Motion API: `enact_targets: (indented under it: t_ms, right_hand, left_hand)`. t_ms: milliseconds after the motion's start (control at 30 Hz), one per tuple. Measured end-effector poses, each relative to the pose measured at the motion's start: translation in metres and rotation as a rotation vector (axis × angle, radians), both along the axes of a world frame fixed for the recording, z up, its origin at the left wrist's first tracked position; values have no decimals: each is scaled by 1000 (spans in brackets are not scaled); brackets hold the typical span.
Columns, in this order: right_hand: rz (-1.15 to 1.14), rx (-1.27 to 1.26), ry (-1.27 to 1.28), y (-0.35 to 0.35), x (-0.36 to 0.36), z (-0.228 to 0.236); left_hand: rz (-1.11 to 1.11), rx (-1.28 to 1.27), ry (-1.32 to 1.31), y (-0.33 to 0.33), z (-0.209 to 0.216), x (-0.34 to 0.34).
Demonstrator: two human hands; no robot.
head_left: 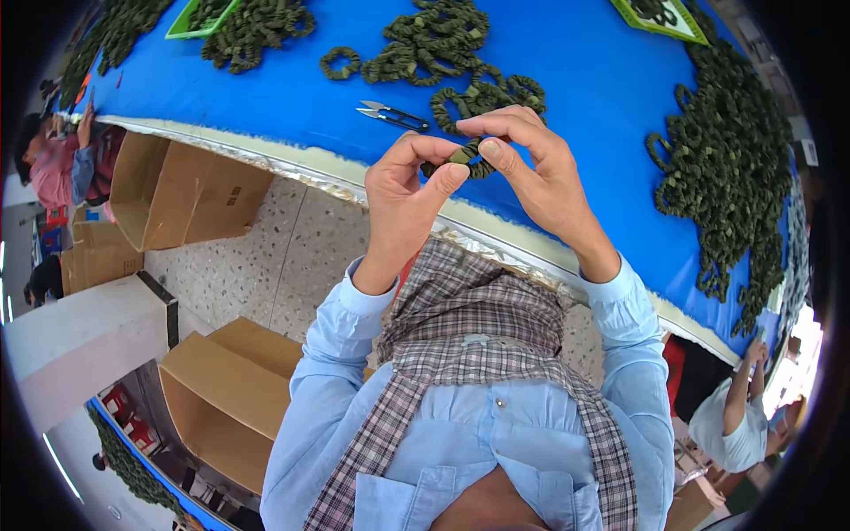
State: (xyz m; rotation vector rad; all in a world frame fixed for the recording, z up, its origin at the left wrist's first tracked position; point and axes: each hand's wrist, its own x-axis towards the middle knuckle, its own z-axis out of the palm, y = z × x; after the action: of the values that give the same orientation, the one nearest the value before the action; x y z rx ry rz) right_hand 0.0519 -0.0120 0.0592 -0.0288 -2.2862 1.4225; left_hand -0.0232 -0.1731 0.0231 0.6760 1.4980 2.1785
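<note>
The step in hand appears to be close finger work on one dark-green fabric ring (480, 166), held up between both hands above the near edge of the blue-covered table (567, 53). The left hand (409, 186) pinches its left part, thumb and fingers nearly closed; the right hand (537, 168) grips the other side, forefinger arched over, thumb pressed in. The next move probably calls for a light, steady pinch, as the cloth looks soft and gathered (puckered all round, like a scrunchie). Slim metal snips (390, 109) lie just beyond, unheld; crinkled rings heap thickly at right (726, 150).
</note>
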Motion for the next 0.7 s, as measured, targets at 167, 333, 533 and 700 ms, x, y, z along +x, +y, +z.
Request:
enact_targets:
  t_ms: [167,333,533,700]
  right_hand:
    - [-112,-284,-139,-4,-21,-24]
    - [-50,417,194,-36,-98,-64]
    - [-108,594,102,-34,-122,-79]
    - [-99,-259,-217,-16,-62,-21]
  left_hand:
    - [175,-7,-91,-3,0,0]
    - [407,-106,2,-32,8,-15]
    - [437,-153,58,-33,13,-13]
    - [437,-220,230,-26,4,-13]
